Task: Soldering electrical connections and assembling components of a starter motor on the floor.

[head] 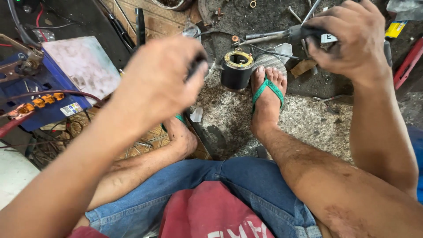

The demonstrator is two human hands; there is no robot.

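Two bare hands are raised above the person's knees, each one closed on a dark part. The left hand (161,79) is blurred; its fingers curl tightly around a small black piece (197,65), of which only an edge shows at the 3 o'clock side of the fist, so its shape cannot be told. The right hand (348,37), at the 1 o'clock part of the view, grips the black end of a long tool (282,34) with a grey metal shaft, which points toward 9 o'clock. The two hands are well apart.

Between the hands, lower on the ground, stands a black cylinder (237,70) with a brass-coloured ring on top. It is just beside the toes of the right foot (266,99), at the foot's 10 o'clock side. This foot wears a green flip-flop and rests on the rough concrete floor (308,123).

At 9 o'clock lies a blue box (66,70) with a pale worn top, and red cables with orange connectors (42,102) run in front of it. Loose bolts and metal scraps are scattered at 12 o'clock. Blue jeans (211,185) and a red shirt (211,216) fill the 6 o'clock edge.
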